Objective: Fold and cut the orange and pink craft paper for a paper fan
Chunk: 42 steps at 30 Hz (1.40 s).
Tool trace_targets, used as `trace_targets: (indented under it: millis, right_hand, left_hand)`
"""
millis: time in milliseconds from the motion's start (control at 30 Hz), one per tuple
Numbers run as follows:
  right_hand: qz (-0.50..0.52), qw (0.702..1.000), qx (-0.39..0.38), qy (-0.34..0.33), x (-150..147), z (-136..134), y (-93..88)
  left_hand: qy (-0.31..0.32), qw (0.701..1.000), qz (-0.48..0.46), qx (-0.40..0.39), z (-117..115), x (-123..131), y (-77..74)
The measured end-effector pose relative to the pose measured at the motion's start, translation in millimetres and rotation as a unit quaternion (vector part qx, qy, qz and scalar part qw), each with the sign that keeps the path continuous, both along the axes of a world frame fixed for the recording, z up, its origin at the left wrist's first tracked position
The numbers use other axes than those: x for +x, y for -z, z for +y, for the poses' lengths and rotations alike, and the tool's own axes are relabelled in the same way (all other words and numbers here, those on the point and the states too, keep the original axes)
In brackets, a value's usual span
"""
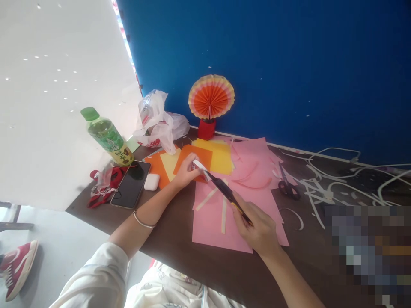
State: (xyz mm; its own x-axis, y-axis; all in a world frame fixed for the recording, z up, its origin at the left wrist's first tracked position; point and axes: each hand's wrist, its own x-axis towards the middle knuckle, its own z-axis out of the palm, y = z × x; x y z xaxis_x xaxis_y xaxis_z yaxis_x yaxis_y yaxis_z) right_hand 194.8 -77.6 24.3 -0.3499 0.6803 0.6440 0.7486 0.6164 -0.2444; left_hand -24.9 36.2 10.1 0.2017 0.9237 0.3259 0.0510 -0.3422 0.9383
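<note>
My left hand (189,171) is closed around a small white roll of tape (201,164), seen at a slant above the papers. In my right hand (257,226) is a slim black and yellow utility knife (224,190), its dark tip meeting the tape's edge. Whether the blade is out is too blurred to tell. Below my hands lie sheets of pink paper (208,231) with two pale tape strips (224,209) on top. Orange paper (205,155) and yellow paper (221,156) are just beyond my left hand.
A pleated paper fan (212,97) stands in a red holder (207,129) by the blue wall. At left are a green bottle (107,137), phone (131,184), white case (152,182) and plastic bag (157,124). Scissors (289,188) and white cables (334,188) lie at right.
</note>
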Motion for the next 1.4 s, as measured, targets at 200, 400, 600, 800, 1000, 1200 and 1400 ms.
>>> trace_targets:
  millis: [200,400,600,800,1000,1200,1400]
  right_hand:
    - [0.004,1.000,-0.006,0.002,-0.5,0.2,1.1]
    - [0.008,1.000,-0.004,0.003,-1.9,-0.1,0.3]
    - [-0.011,1.000,-0.004,0.010,-1.8,-1.7,0.1]
    - [-0.014,1.000,-0.014,0.015,-1.3,-2.9,-2.1]
    - [-0.045,0.998,-0.005,0.032,-2.2,-5.4,-11.2]
    - [-0.055,0.998,-0.001,0.036,-3.4,-5.4,-13.2]
    - [-0.060,0.998,0.001,0.036,-3.3,-4.4,-11.9]
  left_hand:
    - [-0.004,1.000,0.014,0.011,-0.7,0.1,-0.8]
    - [-0.012,0.999,0.033,-0.002,-0.7,-0.4,-2.4]
    - [-0.013,1.000,0.027,0.002,-0.7,0.0,-4.2]
    - [-0.007,1.000,0.028,0.008,-1.3,0.0,-5.9]
    - [0.000,1.000,0.023,0.005,1.7,0.4,-4.6]
    - [0.001,1.000,0.011,-0.009,2.8,0.9,-3.2]
    - [0.003,0.999,-0.025,-0.029,4.5,0.0,-3.2]
